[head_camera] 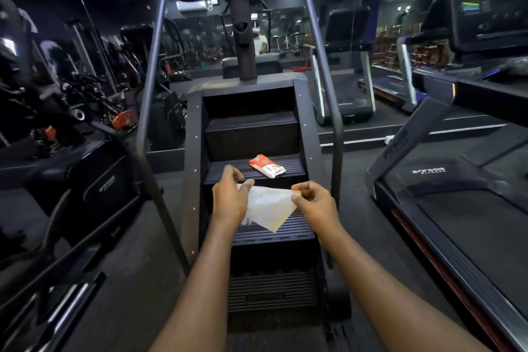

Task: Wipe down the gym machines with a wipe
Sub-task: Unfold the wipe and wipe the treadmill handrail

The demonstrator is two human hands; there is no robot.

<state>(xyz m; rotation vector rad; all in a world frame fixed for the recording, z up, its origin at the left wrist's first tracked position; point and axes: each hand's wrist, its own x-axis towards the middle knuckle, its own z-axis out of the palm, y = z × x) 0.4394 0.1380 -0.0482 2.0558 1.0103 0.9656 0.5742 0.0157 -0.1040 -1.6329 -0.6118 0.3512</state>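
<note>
The stair climber (254,151) is standing straight ahead, and its two side rails (148,88) are closing in the steps from left and right. A wipes packet (267,166) is lying on one ribbed step, leaving that step's left part free. Right of the climber a treadmill (445,208) is narrowing the floor gap; left, another machine (85,188) is crowding close.
</note>
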